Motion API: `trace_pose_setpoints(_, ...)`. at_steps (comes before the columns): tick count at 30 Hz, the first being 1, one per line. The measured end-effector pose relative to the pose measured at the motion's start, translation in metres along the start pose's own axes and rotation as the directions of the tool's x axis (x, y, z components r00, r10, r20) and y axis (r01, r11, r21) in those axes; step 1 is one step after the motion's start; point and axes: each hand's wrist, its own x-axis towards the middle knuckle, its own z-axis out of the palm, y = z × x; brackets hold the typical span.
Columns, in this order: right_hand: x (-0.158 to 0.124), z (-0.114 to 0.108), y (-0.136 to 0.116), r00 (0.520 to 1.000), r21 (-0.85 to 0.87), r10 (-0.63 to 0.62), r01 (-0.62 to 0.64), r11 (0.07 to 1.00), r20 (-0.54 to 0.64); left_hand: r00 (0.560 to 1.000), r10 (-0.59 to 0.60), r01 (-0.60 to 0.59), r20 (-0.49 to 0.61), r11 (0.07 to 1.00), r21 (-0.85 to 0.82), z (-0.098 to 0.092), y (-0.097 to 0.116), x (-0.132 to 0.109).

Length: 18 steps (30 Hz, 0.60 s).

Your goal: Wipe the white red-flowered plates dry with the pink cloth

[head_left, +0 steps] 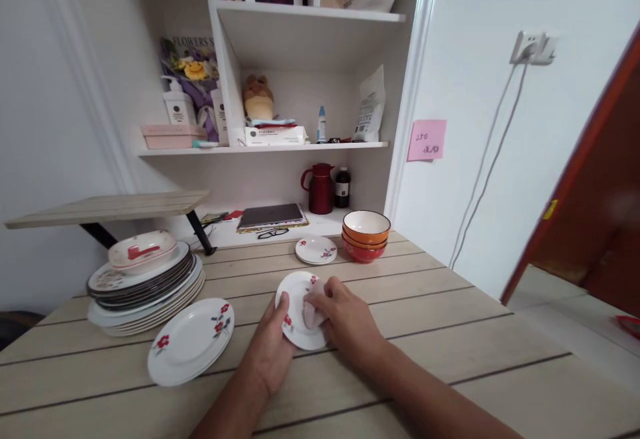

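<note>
A small white plate (295, 287) with red flowers is tilted up over the middle of the table. My left hand (273, 342) grips its left edge, thumb on the face and fingers underneath. My right hand (350, 315) is closed on a pale, crumpled wipe (313, 311), which touches the right part of the plate's face. Whether the wipe is paper or cloth I cannot tell. Just beyond lie small flowered plates (316, 250), and left of my left hand are larger flowered plates (193, 339) in a low stack.
A tall stack of plates (145, 302) with a square bowl (141, 249) on top stands at the left, beside a small raised wooden shelf (110, 205). Stacked bowls (365, 235) stand at the back right. Behind are a laptop (271, 215), glasses (273, 233) and a red jug (320, 189).
</note>
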Motion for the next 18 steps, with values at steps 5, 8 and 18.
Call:
trace_pose_setpoints(5,-0.005,0.011,-0.035,0.983,0.068,-0.182,0.18,0.981,0.026,0.996,-0.062,0.06,-0.069,0.998,-0.025,-0.003,0.008,0.0)
trace_pose_setpoints(8,0.012,0.012,-0.032,0.99,0.044,-0.127,0.13,0.991,-0.057,0.991,-0.133,0.133,-0.014,0.991,-0.029,-0.002,0.006,0.0)
trace_pose_setpoints(18,0.008,-0.006,0.01,0.992,-0.006,0.092,-0.092,0.996,0.09,1.0,-0.019,0.019,0.004,0.998,-0.064,-0.001,0.004,0.002)
